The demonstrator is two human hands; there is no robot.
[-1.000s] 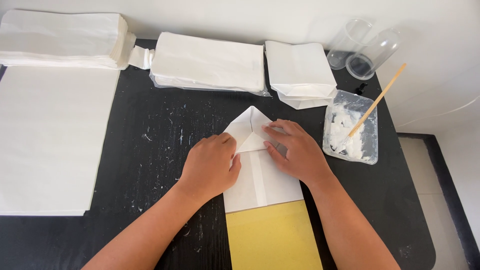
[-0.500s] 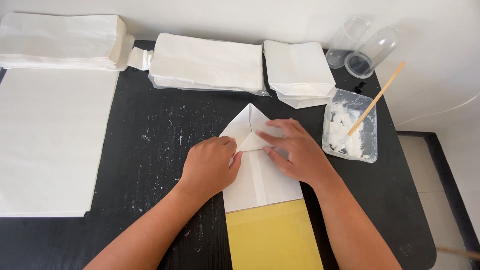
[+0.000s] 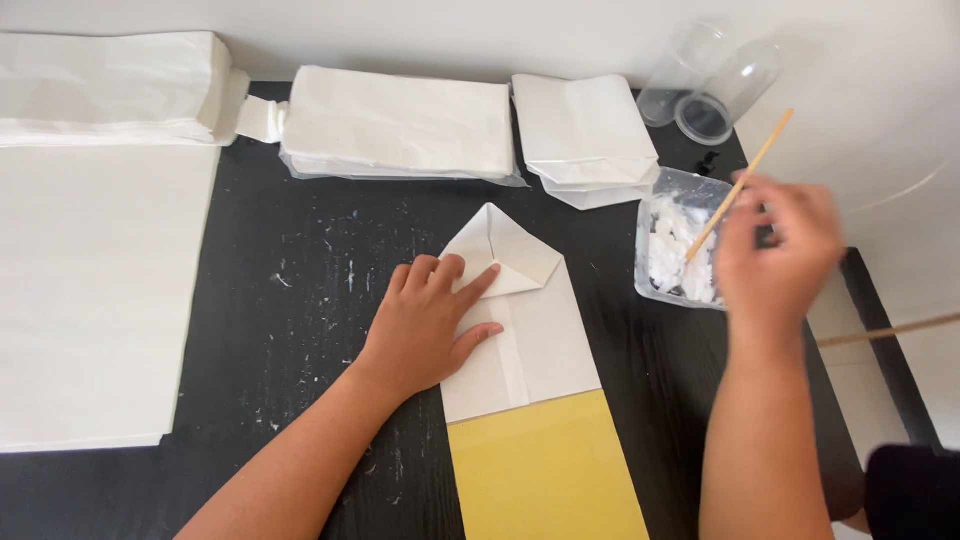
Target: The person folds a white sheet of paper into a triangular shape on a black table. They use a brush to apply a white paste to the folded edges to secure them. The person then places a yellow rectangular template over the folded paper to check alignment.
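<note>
White paper under the left hand (image 3: 425, 325): its fingers (image 3: 478, 285) lie spread and flat, pressing the folded bag (image 3: 520, 330) at centre frame. The right hand (image 3: 778, 255) has left the fold and moved to the upper right, where it is blurred; its fingers seem to close on the wooden stick (image 3: 740, 185) standing in the clear paste tub (image 3: 675, 250). A yellow sheet (image 3: 545, 470) is cut off below.

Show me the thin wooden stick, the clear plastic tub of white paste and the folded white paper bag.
thin wooden stick (image 3: 752, 165), head view, mid-shaft
clear plastic tub (image 3: 650, 240), head view, left wall
folded white paper bag (image 3: 545, 330), head view, flat body
</note>
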